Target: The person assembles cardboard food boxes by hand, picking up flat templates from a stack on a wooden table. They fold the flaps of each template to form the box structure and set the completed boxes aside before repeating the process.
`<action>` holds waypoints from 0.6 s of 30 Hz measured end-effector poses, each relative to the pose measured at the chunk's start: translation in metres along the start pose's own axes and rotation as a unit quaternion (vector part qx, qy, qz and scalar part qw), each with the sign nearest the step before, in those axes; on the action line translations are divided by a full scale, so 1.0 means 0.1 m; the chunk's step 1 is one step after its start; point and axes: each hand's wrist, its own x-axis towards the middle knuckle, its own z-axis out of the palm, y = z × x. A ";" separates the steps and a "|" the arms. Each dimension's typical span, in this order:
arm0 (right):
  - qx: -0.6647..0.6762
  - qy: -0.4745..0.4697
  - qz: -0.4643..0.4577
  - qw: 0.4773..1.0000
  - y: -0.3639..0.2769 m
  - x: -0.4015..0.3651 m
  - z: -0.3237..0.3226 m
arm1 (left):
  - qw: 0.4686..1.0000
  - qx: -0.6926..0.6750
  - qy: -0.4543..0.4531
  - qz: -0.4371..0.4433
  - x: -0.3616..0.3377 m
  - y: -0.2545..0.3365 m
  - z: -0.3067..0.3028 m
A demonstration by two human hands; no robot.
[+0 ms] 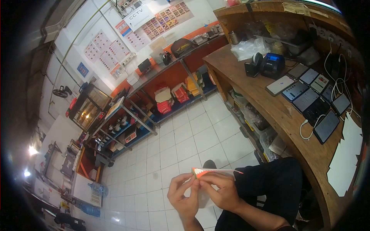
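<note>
My left hand (182,195) and my right hand (222,190) meet above the tiled floor, in front of my lap. Between them is a small orange-and-white piece of folded card (199,172), seen nearly edge-on, with a thin flap reaching to the right over my right hand. Both thumbs and forefingers pinch its lower left part. The fingers cover some of the card, so its full shape is hidden. My dark-trousered leg (266,181) lies just to the right of the hands.
To my right, a wooden counter (266,96) bears several phones (306,99), cables, a small black printer (273,64) and a stack of white cut card (345,161). Plastic tubs sit beneath it. Across the room are metal shelves with red packets (164,106) and a glass display case (88,107).
</note>
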 end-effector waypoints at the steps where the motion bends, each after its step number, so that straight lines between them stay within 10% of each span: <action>1: 0.001 -0.001 -0.001 1.000 -0.05 0.01 0.01 | 0.998 0.056 -0.011 0.016 0.02 0.03 0.00; 11: 0.113 0.072 0.079 0.988 -0.20 0.00 0.09 | 0.999 0.019 -0.001 0.049 -0.09 -0.01 0.09; 15: 0.075 -0.031 0.099 0.992 -0.16 -0.04 0.03 | 0.989 -0.102 0.103 0.027 -0.01 -0.21 0.11; 18: 0.120 -0.046 0.103 0.986 -0.08 -0.05 0.08 | 0.995 0.001 -0.087 -0.058 0.06 -0.12 -0.02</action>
